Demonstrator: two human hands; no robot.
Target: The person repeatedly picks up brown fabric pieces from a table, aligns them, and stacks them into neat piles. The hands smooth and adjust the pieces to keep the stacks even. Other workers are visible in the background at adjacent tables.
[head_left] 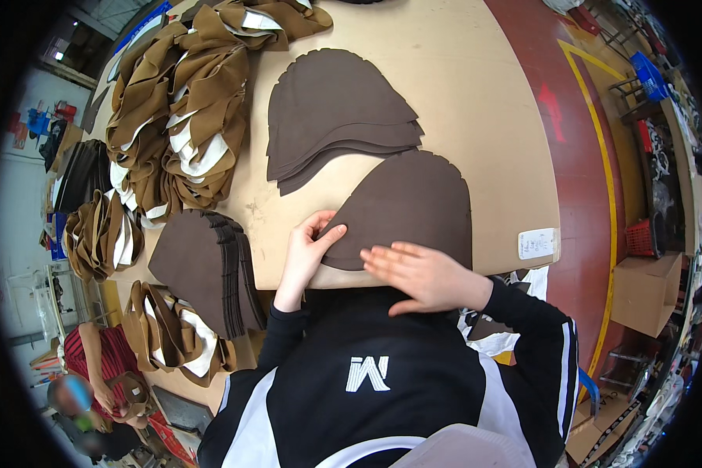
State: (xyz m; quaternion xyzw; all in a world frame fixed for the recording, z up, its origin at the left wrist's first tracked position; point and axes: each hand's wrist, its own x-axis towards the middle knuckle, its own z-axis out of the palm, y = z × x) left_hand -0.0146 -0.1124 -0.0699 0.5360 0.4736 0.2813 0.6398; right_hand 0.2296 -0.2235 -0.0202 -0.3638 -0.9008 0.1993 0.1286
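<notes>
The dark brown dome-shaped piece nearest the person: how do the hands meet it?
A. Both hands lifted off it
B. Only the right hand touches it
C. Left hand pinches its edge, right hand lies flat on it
C: the left hand pinches the edge of the dark brown piece while the right hand lies flat on it.

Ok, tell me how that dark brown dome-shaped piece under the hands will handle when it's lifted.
The dark brown piece looks thin and flat, so it is probably light and bends rather than staying rigid. The left hand pinches its edge, the right hand lies flat on it. Its matte, suede-like face probably grips instead of sliding.
</notes>
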